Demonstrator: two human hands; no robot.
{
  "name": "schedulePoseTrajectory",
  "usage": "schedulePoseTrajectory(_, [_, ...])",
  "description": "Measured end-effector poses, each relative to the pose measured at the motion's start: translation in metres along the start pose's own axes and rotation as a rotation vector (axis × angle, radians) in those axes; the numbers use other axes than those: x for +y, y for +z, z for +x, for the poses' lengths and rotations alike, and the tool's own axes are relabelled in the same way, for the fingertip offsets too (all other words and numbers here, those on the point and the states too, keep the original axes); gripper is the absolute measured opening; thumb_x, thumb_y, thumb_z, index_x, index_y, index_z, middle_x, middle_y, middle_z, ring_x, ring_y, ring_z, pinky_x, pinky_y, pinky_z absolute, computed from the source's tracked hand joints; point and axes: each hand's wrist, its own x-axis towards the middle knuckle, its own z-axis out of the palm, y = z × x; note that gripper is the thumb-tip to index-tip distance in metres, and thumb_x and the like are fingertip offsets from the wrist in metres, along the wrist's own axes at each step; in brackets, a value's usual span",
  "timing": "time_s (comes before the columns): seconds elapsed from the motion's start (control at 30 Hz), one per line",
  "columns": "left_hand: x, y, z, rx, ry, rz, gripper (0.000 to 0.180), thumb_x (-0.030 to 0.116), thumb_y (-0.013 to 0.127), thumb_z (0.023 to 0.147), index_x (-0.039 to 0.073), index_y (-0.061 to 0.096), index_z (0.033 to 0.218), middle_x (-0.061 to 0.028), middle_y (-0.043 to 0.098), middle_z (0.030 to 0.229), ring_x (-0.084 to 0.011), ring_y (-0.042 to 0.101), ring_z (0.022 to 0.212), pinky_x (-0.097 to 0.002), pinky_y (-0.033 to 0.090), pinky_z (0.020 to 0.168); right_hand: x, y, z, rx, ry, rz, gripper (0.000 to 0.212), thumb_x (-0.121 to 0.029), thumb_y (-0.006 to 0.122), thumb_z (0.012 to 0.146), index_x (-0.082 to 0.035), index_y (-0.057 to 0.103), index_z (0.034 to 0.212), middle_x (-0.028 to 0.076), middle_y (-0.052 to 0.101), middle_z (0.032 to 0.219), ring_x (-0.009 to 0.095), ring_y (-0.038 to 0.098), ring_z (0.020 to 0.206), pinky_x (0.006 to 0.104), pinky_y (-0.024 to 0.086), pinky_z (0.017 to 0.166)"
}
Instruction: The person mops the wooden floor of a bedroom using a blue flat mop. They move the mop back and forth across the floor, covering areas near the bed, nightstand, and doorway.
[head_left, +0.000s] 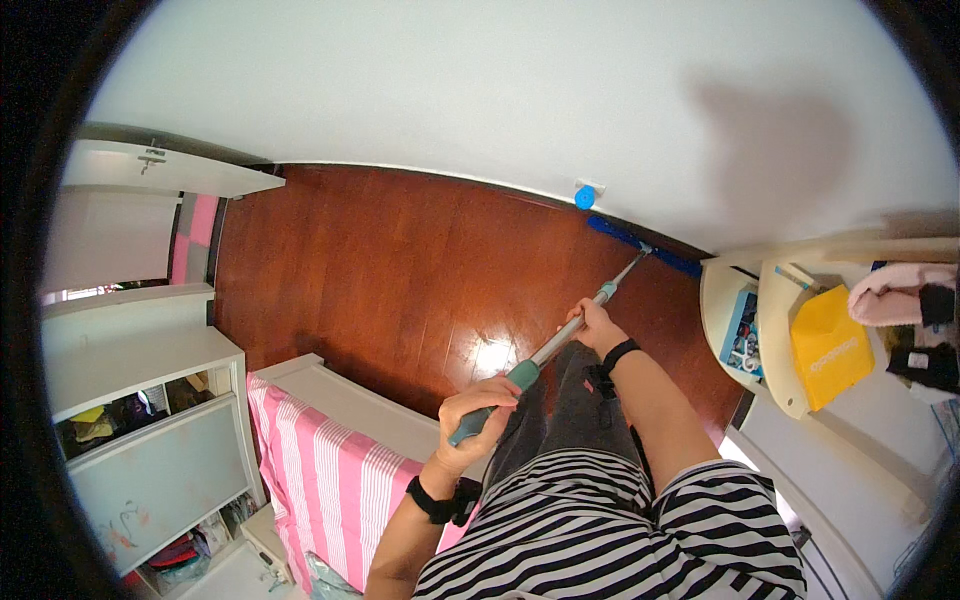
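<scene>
A flat mop with a grey-green handle [545, 350] slants away from me toward the wall. Its blue mop head [672, 262] lies on the red-brown wooden floor [400, 260], along the foot of the white wall. My left hand [478, 415] is wrapped round the thick grip at the near end of the handle. Farther up, my right hand [597, 328] closes round the grey pole. Just beyond the left end of the mop head, a round blue thing [585, 197] sits at a white socket plate low on the wall.
To the right stands a cream rounded shelf [785, 345] with a yellow bag [832, 347] and clothes. A bed with a pink striped cover [335, 470] is at the lower left. Beyond it are a white cabinet [150, 350] and an open white door [175, 168].
</scene>
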Motion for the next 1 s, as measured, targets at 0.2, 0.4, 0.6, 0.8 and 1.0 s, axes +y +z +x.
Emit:
schedulePoseTrajectory(0.2, [0.005,-0.064,-0.063,0.02,0.029,0.014,0.018,-0.014,0.059,0.074,-0.004,0.067,0.085,-0.0145,0.068,0.083,-0.0304,0.068,0.091,-0.043,0.05,0.093,0.089,0.033,-0.017,0.034,0.056,0.07,0.019,-0.005,0.047,0.095,-0.005,0.04,0.077,0.004,0.043,0.065,0.017,0.046,0.06,0.0416,0.048,0.064])
schedulePoseTrajectory(0.4, [0.026,-0.126,-0.14,0.238,-0.036,0.169,0.012,-0.011,0.059,0.077,-0.003,0.066,0.082,-0.0156,0.068,0.082,-0.0314,0.069,0.088,-0.0432,0.053,0.089,0.204,0.071,-0.014,-0.065,0.141,-0.337,0.014,-0.007,0.056,0.081,-0.004,0.054,0.067,0.013,0.056,0.074,0.026,0.057,0.074,0.0378,0.049,0.068])
schedulePoseTrajectory(0.6, [0.063,-0.153,-0.188,0.545,-0.193,0.232,0.01,-0.008,0.058,0.082,-0.005,0.067,0.085,-0.0161,0.07,0.083,-0.024,0.068,0.085,-0.0349,0.053,0.082,0.293,0.112,-0.034,-0.191,0.243,-0.482,0.008,-0.003,0.045,0.089,-0.002,0.051,0.085,0.012,0.055,0.077,0.025,0.059,0.077,0.0379,0.053,0.075])
schedulePoseTrajectory(0.8, [0.077,-0.148,-0.209,0.651,-0.244,0.339,0.013,0.0,0.059,0.086,-0.006,0.07,0.092,-0.0129,0.07,0.082,-0.0214,0.068,0.085,-0.0342,0.052,0.085,0.314,0.103,-0.051,-0.237,0.297,-0.487,0.013,0.0,0.04,0.092,-0.001,0.046,0.103,0.013,0.052,0.094,0.024,0.058,0.083,0.0409,0.057,0.083])
schedulePoseTrajectory(1.0, [0.066,-0.132,-0.222,0.683,-0.216,0.213,0.015,0.004,0.058,0.091,-0.007,0.068,0.094,-0.0136,0.069,0.081,-0.0259,0.069,0.086,-0.0378,0.054,0.083,0.294,0.057,-0.07,-0.155,0.231,-0.672,0.015,-0.004,0.046,0.09,-0.003,0.052,0.103,0.012,0.057,0.093,0.024,0.06,0.079,0.0417,0.058,0.072])
